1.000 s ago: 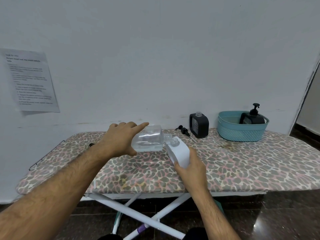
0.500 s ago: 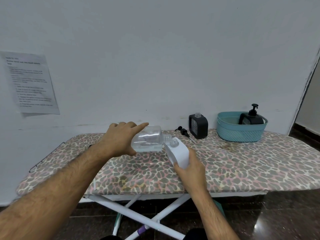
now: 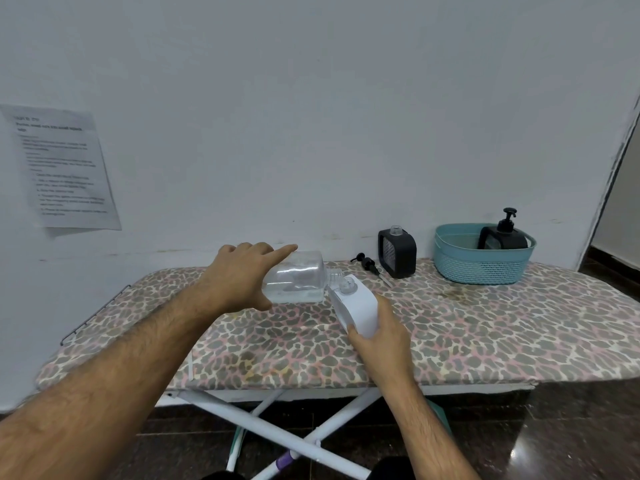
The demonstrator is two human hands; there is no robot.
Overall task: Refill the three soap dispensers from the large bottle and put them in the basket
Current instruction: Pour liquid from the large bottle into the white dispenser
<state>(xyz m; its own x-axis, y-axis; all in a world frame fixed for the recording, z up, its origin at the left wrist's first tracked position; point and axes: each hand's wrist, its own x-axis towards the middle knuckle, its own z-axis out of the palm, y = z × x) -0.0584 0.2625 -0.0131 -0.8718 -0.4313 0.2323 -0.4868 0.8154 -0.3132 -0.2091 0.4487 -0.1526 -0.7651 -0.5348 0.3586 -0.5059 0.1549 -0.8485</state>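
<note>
Head view: a clear large bottle (image 3: 294, 277) is held on its side at frame centre by the left hand (image 3: 239, 275), fingers curled over its base end, index finger laid along the top. A little clear liquid is seen pooled along its lower side. Its open neck is pointed right, just above the open mouth of a white soap dispenser (image 3: 356, 308) — whether the two touch cannot be told. The white dispenser is tilted toward the bottle and gripped round its lower end by the right hand (image 3: 382, 337), thumb and fingers wrapped on it. Both are held above a leopard-print ironing board (image 3: 485, 327) that spans the middle of the frame.

Right of centre, near the wall, a black soap dispenser (image 3: 397, 252) is stood upright on the board with its neck uncapped; a black pump head (image 3: 367, 264) is laid on the board just left of it. Further right, a teal basket (image 3: 485, 261) is set on the board — a second black dispenser (image 3: 504, 233), pump fitted, is stood inside it.

At the left of the frame a printed sheet (image 3: 62, 168) is stuck to the wall; its text is too blurred to read.
</note>
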